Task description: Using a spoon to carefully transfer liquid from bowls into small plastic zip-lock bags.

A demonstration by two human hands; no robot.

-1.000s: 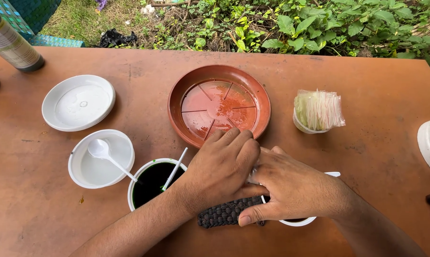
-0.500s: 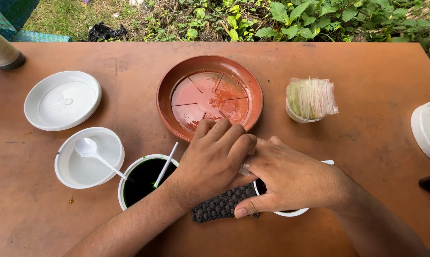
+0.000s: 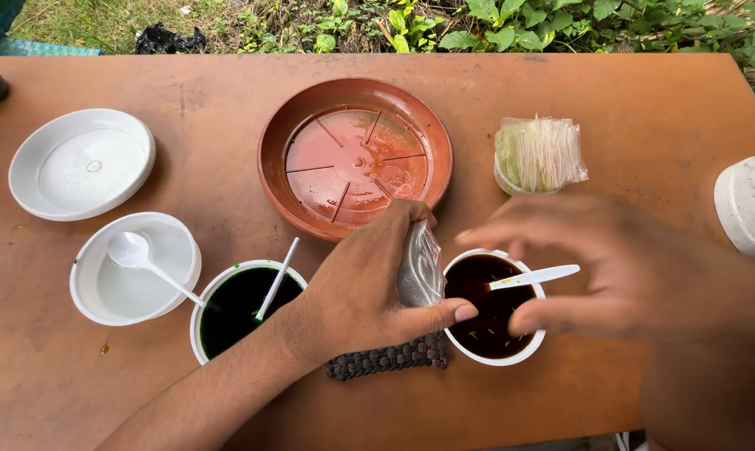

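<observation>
- While it rests at the near middle of the desk (image 3: 561,92), the left hand (image 3: 356,292) pinches a small clear plastic bag (image 3: 419,266) between thumb and curled fingers; the bag stands upright just left of the cup of dark brown liquid (image 3: 492,307), its lower edge near that cup's rim.
- The left thumb tip touches the brown cup's left rim.
- The right hand (image 3: 636,267) hovers over the brown cup's right side, fingers loosely spread and partly curled, gripping nothing; it is blurred, so finer contact cannot be told.
- A white plastic spoon (image 3: 534,276) lies across the brown cup's far rim, its handle pointing right under the right hand's fingers.
- A dark braided cord (image 3: 386,359) lies on the desk just left of the brown cup's near side, partly under the left hand.
- Left of the brown cup, beyond the left hand, stands a white cup of dark green liquid (image 3: 237,309) with a white stick (image 3: 275,280) leaning in it.
- Further left sits a white bowl (image 3: 135,269) holding a white spoon (image 3: 148,260), and beyond that a shallow white dish (image 3: 83,163).
- Behind the brown cup lies a round terracotta saucer (image 3: 356,167), wet inside.
- Behind and right of the brown cup, a cup holds a bundle of small clear bags (image 3: 540,154).
- A pale rounded object (image 3: 749,209) shows at the desk's right edge.
</observation>
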